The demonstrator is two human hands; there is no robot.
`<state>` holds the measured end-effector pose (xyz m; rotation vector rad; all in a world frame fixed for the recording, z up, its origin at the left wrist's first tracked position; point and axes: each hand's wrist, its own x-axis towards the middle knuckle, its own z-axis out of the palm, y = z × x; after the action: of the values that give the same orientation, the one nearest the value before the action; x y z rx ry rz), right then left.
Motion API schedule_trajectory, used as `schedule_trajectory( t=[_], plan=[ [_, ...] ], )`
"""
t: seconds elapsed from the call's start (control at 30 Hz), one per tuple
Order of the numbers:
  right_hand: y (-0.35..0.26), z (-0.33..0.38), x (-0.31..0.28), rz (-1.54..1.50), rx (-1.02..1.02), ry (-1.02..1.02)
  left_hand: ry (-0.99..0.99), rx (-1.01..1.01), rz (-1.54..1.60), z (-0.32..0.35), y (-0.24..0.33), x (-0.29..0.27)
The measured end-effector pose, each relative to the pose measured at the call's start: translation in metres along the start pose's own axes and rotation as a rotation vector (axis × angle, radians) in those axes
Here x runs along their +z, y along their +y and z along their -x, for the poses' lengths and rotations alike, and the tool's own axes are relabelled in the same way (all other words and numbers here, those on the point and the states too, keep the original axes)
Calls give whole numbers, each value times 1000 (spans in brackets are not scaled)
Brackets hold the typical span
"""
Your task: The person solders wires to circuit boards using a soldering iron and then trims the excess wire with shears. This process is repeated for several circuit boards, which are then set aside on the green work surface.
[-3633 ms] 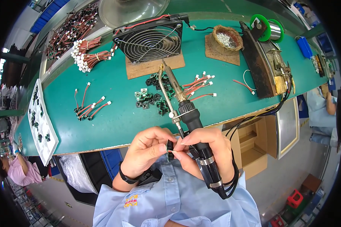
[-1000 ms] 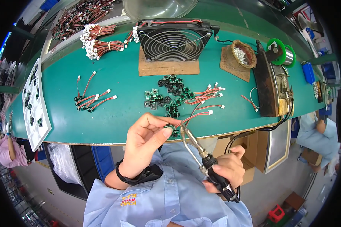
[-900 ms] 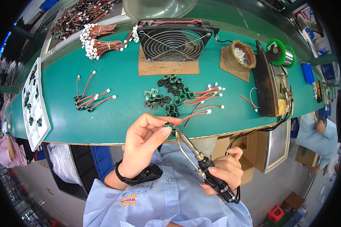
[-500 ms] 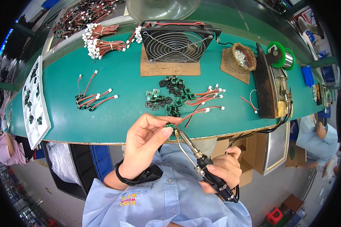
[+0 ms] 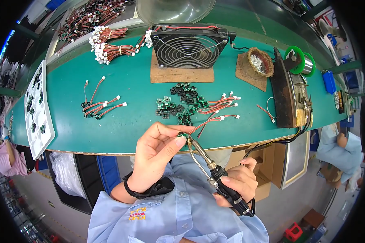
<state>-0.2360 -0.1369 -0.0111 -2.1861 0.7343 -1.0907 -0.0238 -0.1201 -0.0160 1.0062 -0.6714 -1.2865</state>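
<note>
The left hand point(image 5: 155, 153) comes up from the lower edge, wrist bent slightly inward, and pinches one small green circuit board point(image 5: 182, 135) between thumb and forefinger, just above the near edge of the green table point(image 5: 129, 129). The right hand point(image 5: 241, 182) sits lower and to the right, fingers curled around the black handle of one soldering iron point(image 5: 219, 172), which slants up and leftward so that its tip is at the board's right side; whether they touch is too small to tell. One red-and-black lead point(image 5: 207, 123) runs up and right from beside the board.

Beyond the hands stand one black fan point(image 5: 188, 50), one bowl point(image 5: 267, 67) and one green-flanged solder reel point(image 5: 308, 64). Two tied wire bundles point(image 5: 117, 50) lie to the fan's left. Five wired boards' leads point(image 5: 97, 108) end in five white plugs; the loose boards point(image 5: 186, 97) in the middle overlap too much to count
</note>
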Motion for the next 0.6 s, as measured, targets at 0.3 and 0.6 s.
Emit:
schedule_trajectory(
  t=[0.3,0.6],
  plan=[
    [1,2,1,9,-9,-4,8,-8,-27,1,1,0],
    [-2,4,1,44,5,-24,7,30,-48,1,1,2]
  ],
)
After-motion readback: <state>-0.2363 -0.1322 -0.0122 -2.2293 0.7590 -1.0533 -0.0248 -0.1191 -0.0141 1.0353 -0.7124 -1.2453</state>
